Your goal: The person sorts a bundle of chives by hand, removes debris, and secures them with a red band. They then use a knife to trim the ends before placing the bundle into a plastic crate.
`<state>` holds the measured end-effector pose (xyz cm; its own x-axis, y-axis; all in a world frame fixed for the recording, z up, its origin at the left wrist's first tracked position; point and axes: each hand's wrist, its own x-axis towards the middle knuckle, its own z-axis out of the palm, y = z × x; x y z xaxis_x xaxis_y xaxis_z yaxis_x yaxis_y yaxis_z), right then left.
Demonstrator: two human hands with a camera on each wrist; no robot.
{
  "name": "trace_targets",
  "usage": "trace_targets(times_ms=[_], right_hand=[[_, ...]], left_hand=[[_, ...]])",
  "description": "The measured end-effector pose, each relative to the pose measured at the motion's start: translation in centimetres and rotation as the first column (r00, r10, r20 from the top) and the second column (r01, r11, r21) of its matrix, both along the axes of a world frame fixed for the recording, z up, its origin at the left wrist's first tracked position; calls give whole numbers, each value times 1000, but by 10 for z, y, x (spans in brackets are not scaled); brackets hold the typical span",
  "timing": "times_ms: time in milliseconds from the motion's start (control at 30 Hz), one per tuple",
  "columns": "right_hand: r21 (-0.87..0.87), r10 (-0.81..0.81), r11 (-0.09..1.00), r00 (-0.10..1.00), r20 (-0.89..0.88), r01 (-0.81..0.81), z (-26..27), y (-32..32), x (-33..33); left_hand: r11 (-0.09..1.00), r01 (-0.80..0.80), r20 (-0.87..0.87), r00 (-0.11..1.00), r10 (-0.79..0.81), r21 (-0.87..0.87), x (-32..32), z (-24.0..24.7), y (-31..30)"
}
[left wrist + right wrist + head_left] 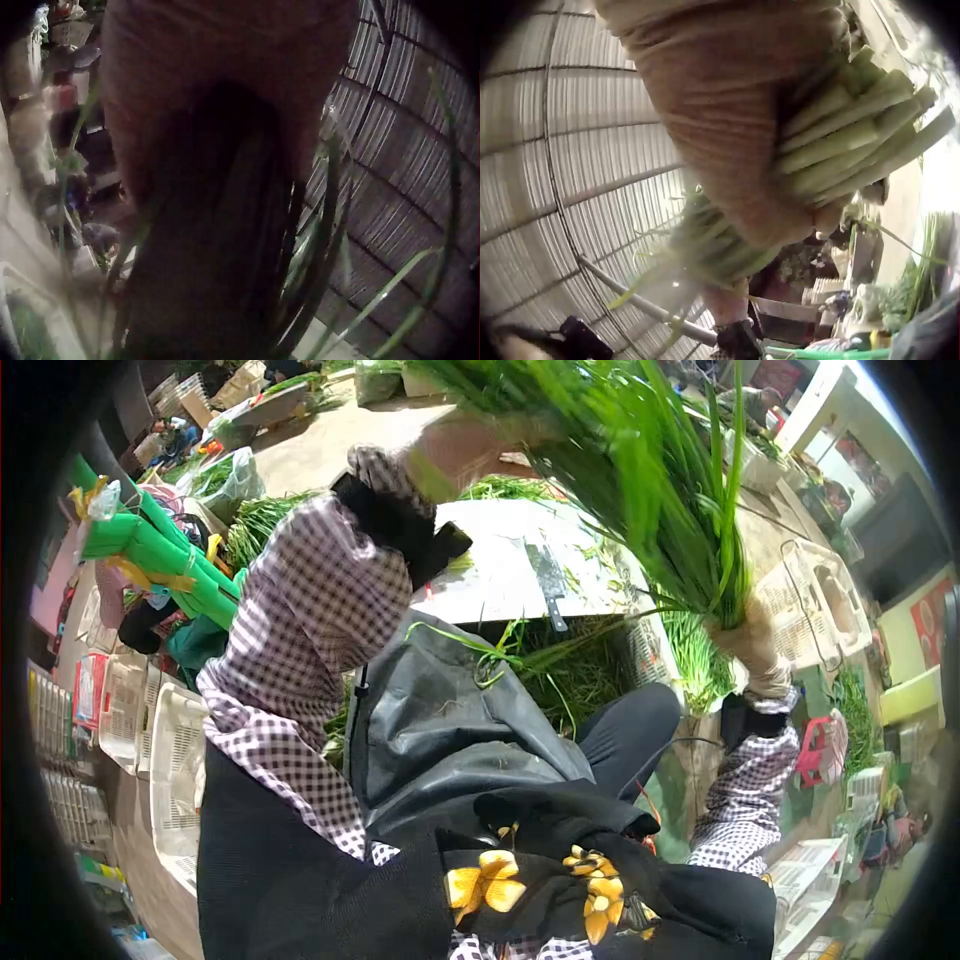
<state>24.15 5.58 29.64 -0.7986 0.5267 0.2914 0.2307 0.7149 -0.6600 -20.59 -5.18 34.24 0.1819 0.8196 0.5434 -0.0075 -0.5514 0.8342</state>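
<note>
Workroom floor (315, 450); greens (665, 490) — apparently mid-lift, calling for steady support; right hand (748, 650) curled round them, left hand's (475, 450) fingers unclear.

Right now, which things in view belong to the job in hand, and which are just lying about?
In the job:
- green bunch, held by left hand and right hand
- probably the knife and white board

Apparently lying about:
- pale crate on the right
- pale crate on the left
- pink plastic item
</note>
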Motion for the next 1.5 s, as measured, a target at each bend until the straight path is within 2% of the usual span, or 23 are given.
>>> trace_targets(times_ms=[100, 167, 200, 233, 267, 367, 400, 533, 667, 833, 900, 933, 967, 1000, 1033, 1067, 1100, 1167, 1200, 1233, 1300, 1367, 1500], right_hand=[[-54, 53, 996, 979, -196, -64, 24, -2, 31], [139, -11, 990, 998, 57, 3, 35, 14, 48], [515, -185, 857, 932, 311, -2, 27, 22, 55], [789, -424, 600, 785, 451, -130, 23, 25, 58], [828, -393, 534, 816, 424, -173, 38, 10, 51], [795, -419, 580, 772, 478, -177, 27, 35, 57], [849, -431, 487, 789, 438, -206, 19, 39, 58], [814, -430, 539, 759, 489, -219, 31, 38, 73], [747, -530, 593, 552, 644, -302, 34, 48, 79], [731, -487, 662, 647, 586, -163, 51, 75, 92], [722, -394, 686, 790, 470, -88, 57, 72, 92], [665, -440, 745, 715, 543, -47, 52, 79, 93], [692, -510, 676, 517, 688, -255, 52, 89, 89], [713, -469, 657, 607, 641, -245, 61, 97, 90], [726, -413, 644, 689, 595, -241, 69, 103, 91], [747, -608, 638, 472, 638, -187, 92, 81, 65], [704, -473, 703, 675, 566, -97, 84, 94, 76], [731, -623, 638, 395, 675, -243, 95, 79, 56], [743, -540, 622, 552, 636, -247, 99, 102, 59], [797, -471, 532, 682, 560, -286, 114, 106, 55], [722, -531, 644, 531, 661, -255, 123, 107, 40], [703, -567, 650, 431, 702, -289, 137, 99, 16], [693, -484, 674, 557, 675, -254, 162, 99, -12]], left_hand=[[988, 139, -457, 885, -93, 68, 37, -106, -24], [964, 249, -713, 692, -113, 89, 83, -175, -44], [949, 304, -815, 569, -110, 84, 89, -198, -32], [748, -300, -681, 682, -266, -592, 144, -122, -74], [729, -370, -753, 587, -296, -575, 152, -143, -72], [667, -176, -500, 800, -332, -724, 154, -180, -67], [700, -196, -520, 805, -285, -687, 156, -178, -67], [759, -313, -609, 781, -136, -571, 145, -158, -57], [739, -314, -547, 833, -87, -596, 115, -172, -27], [752, -293, -462, 887, -17, -590, 118, -170, -20], [801, -280, -502, 864, -30, -530, 119, -190, -19], [820, -272, -539, 841, -52, -504, 124, -197, -20], [850, -269, -584, 810, -56, -454, 126, -199, -13], [961, -208, -664, 747, 35, -184, 130, -208, -18], [759, -366, -521, 852, 41, -538, 153, -172, -30], [757, -350, -536, 844, 1, -551, 161, -173, -29], [752, -336, -552, 833, -44, -567, 166, -179, -32], [803, -258, -608, 778, -157, -537, 181, -192, -32], [908, -204, -644, 760, -90, -367, 189, -192, -32], [884, -75, -596, 765, -246, -462, 196, -186, -26], [967, -1, -571, 807, -149, -255, 219, -204, -19], [918, 97, -523, 796, -304, -385, 245, -191, -2], [953, 251, -378, 876, -299, -171, 312, -203, 53]])
